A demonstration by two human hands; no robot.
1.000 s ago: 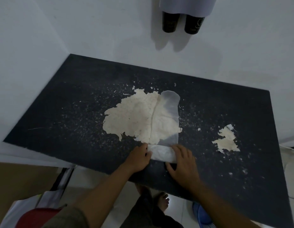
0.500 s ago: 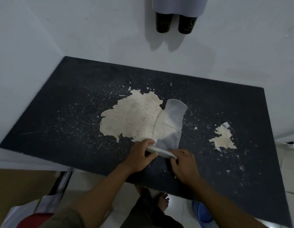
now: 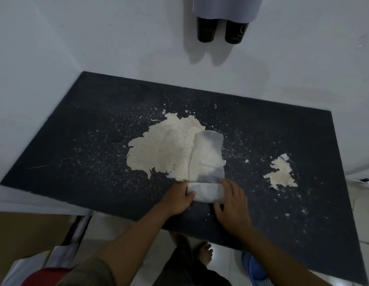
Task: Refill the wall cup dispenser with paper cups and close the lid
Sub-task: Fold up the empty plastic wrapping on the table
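Note:
The white wall cup dispenser (image 3: 225, 7) hangs at the top, cut off by the frame's edge, so its lid is out of view. Two black paper cups (image 3: 206, 29) stick out of its bottom side by side. On the dark table (image 3: 97, 131) lies a clear, empty plastic sleeve (image 3: 208, 157), its near end folded into a flat roll. My left hand (image 3: 177, 198) grips the roll's left end. My right hand (image 3: 231, 201) pinches its right end, fingers on top.
A large pale peeled patch (image 3: 163, 149) and a smaller one (image 3: 281, 174) mark the tabletop, with flecks around them. Below the table's near edge are a white bag (image 3: 62, 252), a red item (image 3: 43, 277), a blue object (image 3: 253, 269) and my foot (image 3: 204, 252).
Half a second ago both hands had the sleeve's near end lifted off the table. Now that end lies folded over and flat on the table again, and the sleeve looks shorter.

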